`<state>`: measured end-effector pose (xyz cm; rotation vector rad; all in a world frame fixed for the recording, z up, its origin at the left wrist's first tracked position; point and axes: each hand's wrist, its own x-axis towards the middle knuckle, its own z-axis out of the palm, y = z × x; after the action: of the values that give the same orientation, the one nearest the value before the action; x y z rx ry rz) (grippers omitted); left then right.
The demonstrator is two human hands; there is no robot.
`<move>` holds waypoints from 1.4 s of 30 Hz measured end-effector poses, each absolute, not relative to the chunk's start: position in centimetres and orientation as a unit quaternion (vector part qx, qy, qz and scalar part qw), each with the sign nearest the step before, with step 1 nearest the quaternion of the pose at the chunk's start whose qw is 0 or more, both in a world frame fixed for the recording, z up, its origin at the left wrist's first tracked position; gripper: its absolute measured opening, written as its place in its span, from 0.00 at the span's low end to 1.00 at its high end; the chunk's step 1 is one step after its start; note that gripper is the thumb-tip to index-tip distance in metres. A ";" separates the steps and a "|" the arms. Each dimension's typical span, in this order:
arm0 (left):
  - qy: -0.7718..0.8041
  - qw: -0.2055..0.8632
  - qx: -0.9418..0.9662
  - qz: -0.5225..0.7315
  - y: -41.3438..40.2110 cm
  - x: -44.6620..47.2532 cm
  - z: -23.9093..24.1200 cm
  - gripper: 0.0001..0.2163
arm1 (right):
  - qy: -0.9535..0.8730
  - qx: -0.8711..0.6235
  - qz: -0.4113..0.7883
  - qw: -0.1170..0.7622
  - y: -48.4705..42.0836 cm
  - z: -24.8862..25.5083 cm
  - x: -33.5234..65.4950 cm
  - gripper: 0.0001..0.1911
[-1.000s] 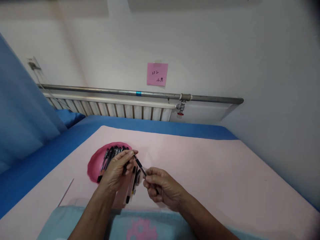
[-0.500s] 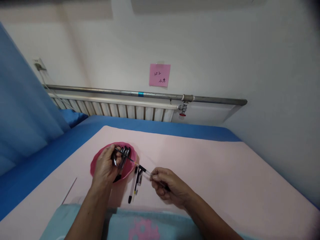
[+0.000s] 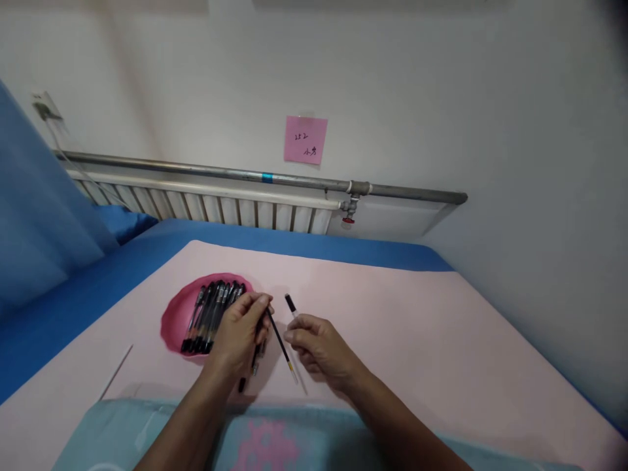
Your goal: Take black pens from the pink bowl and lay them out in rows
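My left hand is closed, pinching the upper end of a thin black pen refill. The refill slants down to the right, ending in a yellow and pale section. My right hand closes around a clear pen barrel with a black end, which points up and left. Barrel and refill are apart. Beside my left hand is a pink scalloped bowl with several black-capped clear pens lying side by side in it. More pen parts lie on the pink surface, partly hidden by my left hand.
A thin white stick lies at the left on the pink surface. Light blue cloth runs along the near edge. Behind stand a radiator and a metal pipe; a blue curtain hangs at left.
The refill and the barrel, in line with each other before, are now separated. My left hand has moved right, off the bowl, and the refill's free end has swung downward. The view has shifted slightly.
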<state>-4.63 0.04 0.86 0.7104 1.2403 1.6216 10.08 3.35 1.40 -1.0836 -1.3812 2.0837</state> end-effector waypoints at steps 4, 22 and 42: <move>0.530 0.462 0.313 0.639 -0.3 -4.2 0.8 0.12 | -0.538 -0.408 0.711 0.196 2.9 1.6 9.8 0.08; 0.518 0.405 0.250 0.711 0.2 -7.4 1.3 0.10 | -0.866 -0.463 0.185 0.034 3.3 -1.9 9.8 0.08; 0.497 0.430 0.269 0.704 0.0 -7.1 1.6 0.09 | -0.840 -0.409 0.342 0.103 2.3 -3.1 7.7 0.01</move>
<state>-7.09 -0.05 1.57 0.6724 1.2407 1.7570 7.69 2.35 -3.14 -1.2069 -2.4776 1.0107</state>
